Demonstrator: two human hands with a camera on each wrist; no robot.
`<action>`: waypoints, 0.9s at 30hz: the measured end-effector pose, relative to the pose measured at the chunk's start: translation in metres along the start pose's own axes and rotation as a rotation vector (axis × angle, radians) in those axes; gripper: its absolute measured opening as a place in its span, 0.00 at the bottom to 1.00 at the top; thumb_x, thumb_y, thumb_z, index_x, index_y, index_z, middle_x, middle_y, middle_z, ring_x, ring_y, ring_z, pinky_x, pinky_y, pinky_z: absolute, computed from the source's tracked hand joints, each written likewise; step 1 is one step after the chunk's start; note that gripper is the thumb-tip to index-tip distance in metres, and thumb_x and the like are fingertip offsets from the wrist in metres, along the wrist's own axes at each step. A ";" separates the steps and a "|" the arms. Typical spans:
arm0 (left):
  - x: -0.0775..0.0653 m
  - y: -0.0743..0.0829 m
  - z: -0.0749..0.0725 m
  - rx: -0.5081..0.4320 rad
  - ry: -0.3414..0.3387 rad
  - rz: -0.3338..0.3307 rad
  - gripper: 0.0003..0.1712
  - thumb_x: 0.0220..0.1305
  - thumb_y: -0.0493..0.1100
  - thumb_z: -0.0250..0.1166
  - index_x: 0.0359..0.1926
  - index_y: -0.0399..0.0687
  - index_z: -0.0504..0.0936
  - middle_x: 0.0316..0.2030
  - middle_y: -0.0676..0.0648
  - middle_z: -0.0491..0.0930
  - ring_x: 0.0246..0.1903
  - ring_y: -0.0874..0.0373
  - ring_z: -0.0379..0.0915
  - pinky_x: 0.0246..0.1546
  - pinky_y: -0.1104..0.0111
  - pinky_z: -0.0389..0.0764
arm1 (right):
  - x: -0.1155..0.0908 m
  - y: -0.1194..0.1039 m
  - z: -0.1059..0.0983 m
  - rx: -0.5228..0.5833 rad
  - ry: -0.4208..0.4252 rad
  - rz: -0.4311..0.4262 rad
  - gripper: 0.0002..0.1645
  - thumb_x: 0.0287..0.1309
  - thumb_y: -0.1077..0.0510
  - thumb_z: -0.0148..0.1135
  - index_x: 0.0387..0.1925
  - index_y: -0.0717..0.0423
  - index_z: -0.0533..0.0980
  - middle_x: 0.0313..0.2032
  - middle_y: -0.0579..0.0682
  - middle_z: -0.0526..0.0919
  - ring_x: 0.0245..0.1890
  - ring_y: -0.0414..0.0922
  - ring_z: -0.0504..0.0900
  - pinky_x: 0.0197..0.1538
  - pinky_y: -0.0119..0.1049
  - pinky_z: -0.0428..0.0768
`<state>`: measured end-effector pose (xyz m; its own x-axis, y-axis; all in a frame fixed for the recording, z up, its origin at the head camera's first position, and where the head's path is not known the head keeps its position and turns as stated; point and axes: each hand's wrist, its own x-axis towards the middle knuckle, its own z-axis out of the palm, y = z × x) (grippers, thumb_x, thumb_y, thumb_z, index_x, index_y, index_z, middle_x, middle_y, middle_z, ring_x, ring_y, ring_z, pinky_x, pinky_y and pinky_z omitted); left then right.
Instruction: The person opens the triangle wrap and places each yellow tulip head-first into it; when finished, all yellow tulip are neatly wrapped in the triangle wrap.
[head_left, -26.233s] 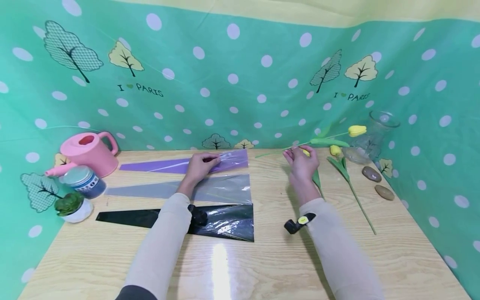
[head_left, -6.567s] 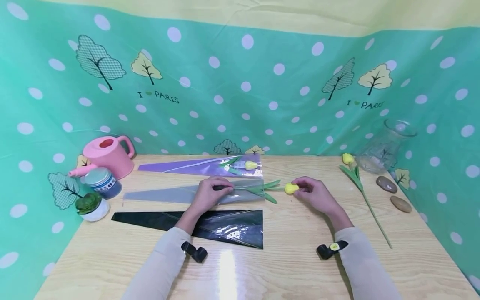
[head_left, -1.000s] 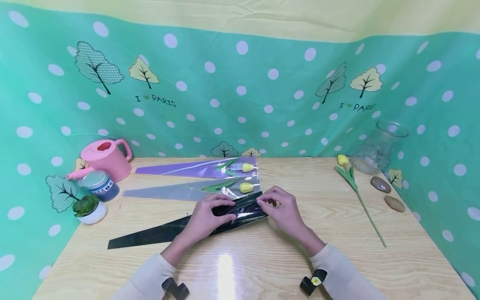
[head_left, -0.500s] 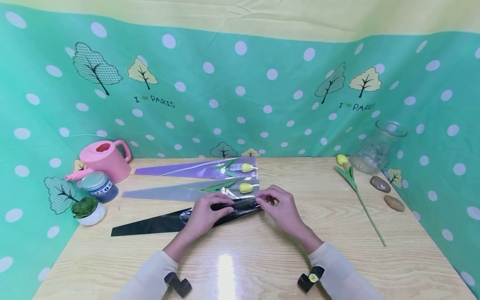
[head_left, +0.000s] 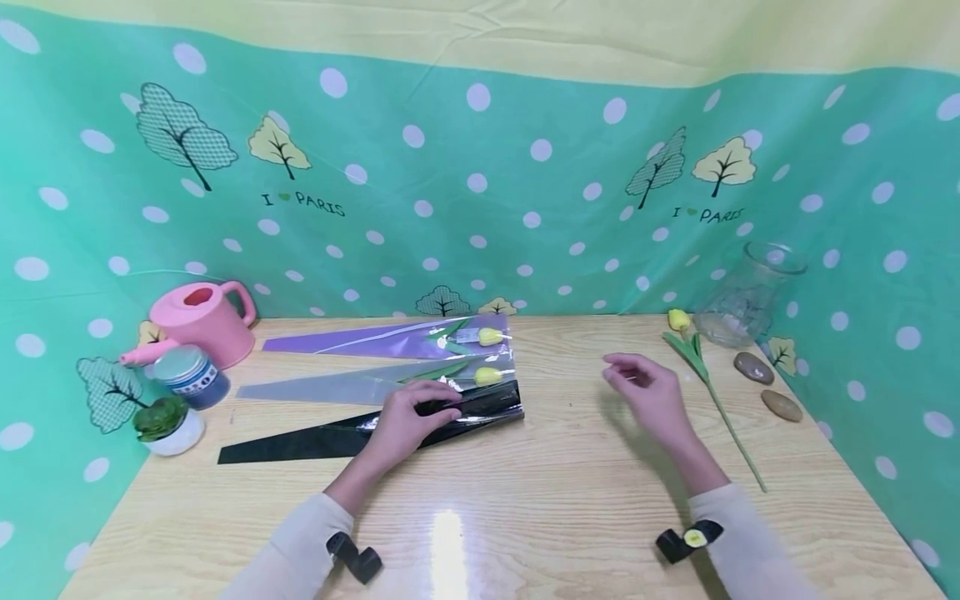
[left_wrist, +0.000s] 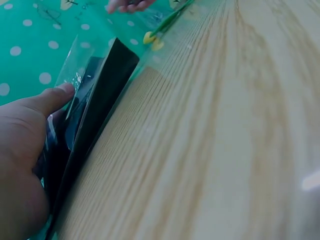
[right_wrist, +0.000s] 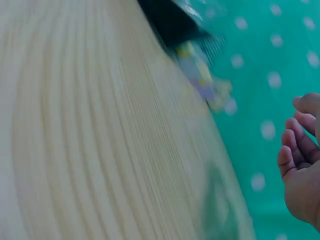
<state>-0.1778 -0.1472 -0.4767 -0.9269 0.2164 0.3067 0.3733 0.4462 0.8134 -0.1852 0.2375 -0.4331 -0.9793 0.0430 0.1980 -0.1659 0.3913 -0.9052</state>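
Note:
My left hand (head_left: 405,417) grips the wide end of a black flower sleeve (head_left: 300,440) lying on the wooden table (head_left: 525,508). In the left wrist view my thumb (left_wrist: 47,100) presses on the black sleeve (left_wrist: 107,85), whose mouth is slightly lifted. My right hand (head_left: 647,387) hovers above the table with loosely curled fingers and holds nothing, a little left of a loose yellow tulip (head_left: 679,320). Behind the black sleeve lie a grey sleeve (head_left: 322,387) and a purple sleeve (head_left: 352,340), each with a yellow tulip inside. The right wrist view shows my empty right hand (right_wrist: 302,160).
A pink watering can (head_left: 197,321), a blue jar (head_left: 191,375) and a small potted succulent (head_left: 163,421) stand at the left edge. A glass vase (head_left: 742,296) and two stones (head_left: 752,367) are at the back right. Dotted green cloth walls the table.
My right hand has let go of the black sleeve's mouth and moved right, toward the loose tulip. My left hand stays on the sleeve, which has settled a little.

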 end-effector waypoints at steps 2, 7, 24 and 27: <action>0.000 -0.001 0.000 0.000 0.004 0.010 0.13 0.56 0.48 0.80 0.44 0.65 0.92 0.48 0.59 0.88 0.59 0.54 0.79 0.67 0.48 0.74 | 0.000 0.009 -0.019 -0.032 0.033 0.054 0.24 0.69 0.49 0.67 0.58 0.61 0.81 0.40 0.37 0.85 0.40 0.30 0.82 0.42 0.21 0.81; -0.001 -0.003 -0.001 -0.005 0.005 0.002 0.12 0.56 0.49 0.80 0.43 0.66 0.92 0.48 0.59 0.88 0.58 0.54 0.79 0.67 0.48 0.74 | -0.003 0.030 -0.063 -0.054 0.111 0.173 0.27 0.70 0.46 0.66 0.61 0.58 0.79 0.37 0.25 0.83 0.40 0.26 0.81 0.41 0.20 0.81; -0.002 -0.006 0.002 -0.024 -0.009 -0.037 0.11 0.57 0.50 0.79 0.43 0.66 0.92 0.48 0.59 0.88 0.57 0.56 0.79 0.68 0.48 0.72 | -0.023 0.085 -0.137 -0.040 0.241 0.346 0.20 0.68 0.49 0.68 0.58 0.49 0.81 0.34 0.27 0.80 0.33 0.27 0.79 0.31 0.22 0.80; -0.002 -0.006 0.002 -0.031 -0.010 -0.048 0.11 0.57 0.50 0.79 0.43 0.67 0.92 0.48 0.60 0.88 0.57 0.56 0.79 0.68 0.48 0.72 | -0.025 0.089 -0.139 -0.069 0.241 0.338 0.21 0.68 0.49 0.68 0.58 0.52 0.81 0.33 0.26 0.80 0.33 0.27 0.78 0.32 0.21 0.81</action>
<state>-0.1780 -0.1488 -0.4826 -0.9433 0.2042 0.2616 0.3265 0.4292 0.8421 -0.1595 0.3992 -0.4662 -0.9206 0.3902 -0.0156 0.1758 0.3786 -0.9087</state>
